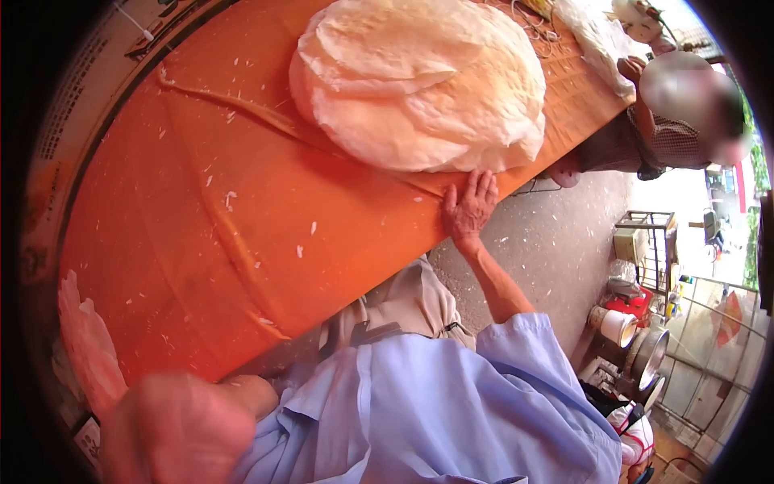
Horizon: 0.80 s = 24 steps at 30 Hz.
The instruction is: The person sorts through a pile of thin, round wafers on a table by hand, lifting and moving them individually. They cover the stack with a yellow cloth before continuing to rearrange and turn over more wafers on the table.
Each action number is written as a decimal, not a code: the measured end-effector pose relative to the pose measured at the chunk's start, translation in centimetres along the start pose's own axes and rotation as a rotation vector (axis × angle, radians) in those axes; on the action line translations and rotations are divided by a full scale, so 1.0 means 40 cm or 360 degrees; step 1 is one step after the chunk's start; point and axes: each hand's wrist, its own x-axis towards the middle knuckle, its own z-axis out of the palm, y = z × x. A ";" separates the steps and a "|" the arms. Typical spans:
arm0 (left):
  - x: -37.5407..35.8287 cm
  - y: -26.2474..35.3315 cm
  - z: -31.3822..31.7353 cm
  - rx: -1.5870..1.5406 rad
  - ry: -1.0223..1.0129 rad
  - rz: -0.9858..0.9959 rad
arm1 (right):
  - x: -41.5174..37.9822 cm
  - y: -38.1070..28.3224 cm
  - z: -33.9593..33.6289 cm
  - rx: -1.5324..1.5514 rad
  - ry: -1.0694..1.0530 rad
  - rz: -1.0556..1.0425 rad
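Note:
A large, rounded pile of thin white sheets or padding (419, 89) lies on an orange-covered table (266, 202). My right hand (470, 211) rests palm down at the table's near edge, fingers spread, its fingertips close against the pile's lower rim. Raised near the camera at the bottom left is my left hand (177, 427). It is smeared by motion, so its fingers cannot be made out. Just beyond it is a pale, ragged-edged piece (89, 347); whether the hand holds it is unclear.
Another person (677, 141) is at the table's far right end, a hand on white plastic wrapping (601, 48). White scraps dot the cover and floor (540, 250). At right are a metal rack (649, 242), a white bucket (617, 327) and metal pans (649, 355).

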 end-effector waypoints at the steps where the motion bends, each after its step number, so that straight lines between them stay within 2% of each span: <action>1: -0.003 -0.037 0.010 0.0070 0.0061 -0.0055 | 0.001 -0.002 -0.005 0.0029 -0.0012 -0.0003; 2: -0.020 -0.076 0.024 0.0165 0.0153 -0.0150 | -0.001 0.000 -0.013 0.0064 -0.0030 -0.0007; 4: -0.078 -0.177 0.017 0.0315 0.0407 -0.0533 | -0.008 0.011 -0.033 0.0197 -0.0091 -0.0066; 6: -0.185 -0.289 -0.024 0.0357 0.0695 -0.1124 | 0.010 0.039 -0.054 0.0324 -0.0132 -0.0136; 8: -0.286 -0.378 -0.074 0.0730 0.0912 -0.1570 | 0.004 0.075 -0.082 0.0435 -0.0223 -0.0257; 9: -0.325 -0.408 -0.091 0.1000 0.0928 -0.1624 | -0.003 0.099 -0.095 0.0502 -0.0279 -0.0319; 10: -0.361 -0.441 -0.111 0.1265 0.0943 -0.1657 | 0.001 0.122 -0.105 0.0564 -0.0324 -0.0391; 14: -0.485 -0.513 -0.197 0.1614 0.0857 -0.1728 | 0.043 0.211 -0.130 0.0719 -0.0484 -0.0665; 15: -0.486 -0.517 -0.198 0.1835 0.0672 -0.1703 | 0.044 0.228 -0.137 0.0741 -0.0551 -0.0711; 17: -0.465 -0.532 -0.181 0.2243 0.0303 -0.1613 | 0.066 0.253 -0.174 0.0893 -0.0483 -0.0685; 19: -0.484 -0.556 -0.193 0.2363 0.0270 -0.1543 | 0.081 0.300 -0.195 0.1060 -0.0550 -0.0687; 20: -0.491 -0.583 -0.202 0.2420 0.0259 -0.1502 | 0.102 0.300 -0.236 0.1016 -0.0394 -0.0642; 24: -0.546 -0.649 -0.226 0.2661 0.0040 -0.1189 | 0.202 0.379 -0.317 0.0942 -0.0304 -0.0443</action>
